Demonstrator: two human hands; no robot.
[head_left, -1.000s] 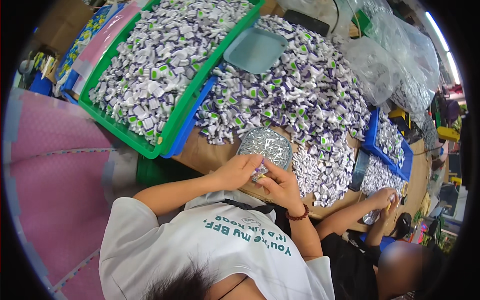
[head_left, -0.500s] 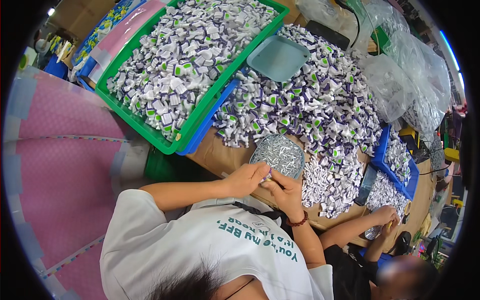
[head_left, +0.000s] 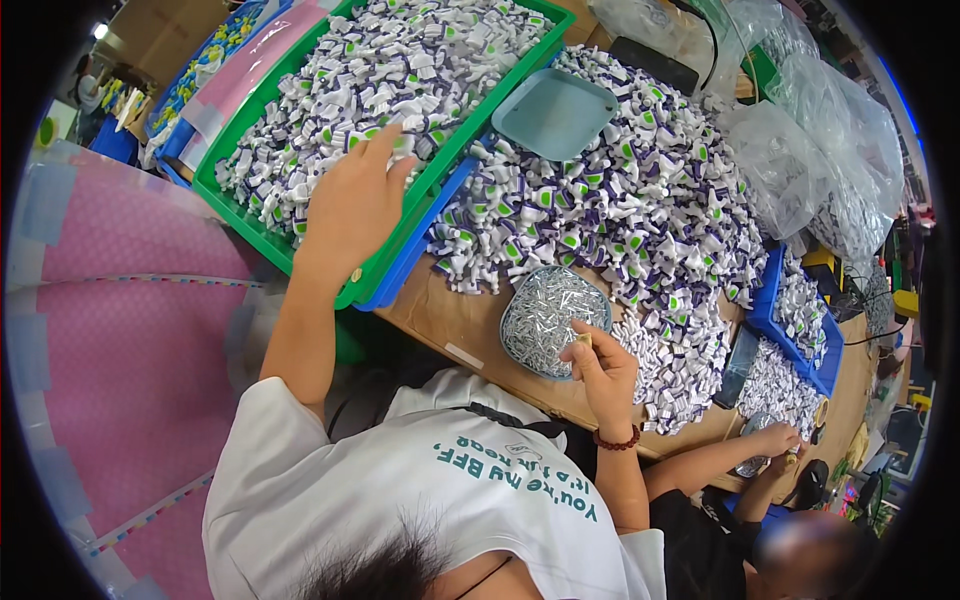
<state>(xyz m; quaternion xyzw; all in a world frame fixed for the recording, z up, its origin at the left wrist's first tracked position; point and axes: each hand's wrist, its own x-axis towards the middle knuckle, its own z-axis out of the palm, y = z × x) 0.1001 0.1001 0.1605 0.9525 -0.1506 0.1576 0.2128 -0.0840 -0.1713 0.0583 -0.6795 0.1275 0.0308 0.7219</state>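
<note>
My left hand [head_left: 350, 205] is over the green crate [head_left: 222, 205], fingers stretched out and apart. Below it lie heaped small white plastic pieces [head_left: 390, 75] with purple and green parts. Nothing shows in that hand. Beside the right rim of a bowl of shiny metal pins [head_left: 550, 315] is my right hand [head_left: 608, 378], wearing a dark red bead bracelet. Its thumb and forefinger are pinched together at a small tan spot; whether this is a held piece or a finger wrap I cannot tell.
More white-and-purple pieces [head_left: 640, 190] cover the table, with a pale blue lid [head_left: 555, 113] on them. A blue crate [head_left: 465, 175] sits under the green one. At right are another blue bin [head_left: 765, 310], plastic bags [head_left: 840, 130] and a co-worker's hands [head_left: 780, 445].
My hands were together in front of the bowl with a small purple piece between them. The left has moved up and left over the crate and opened; the right has shifted slightly right.
</note>
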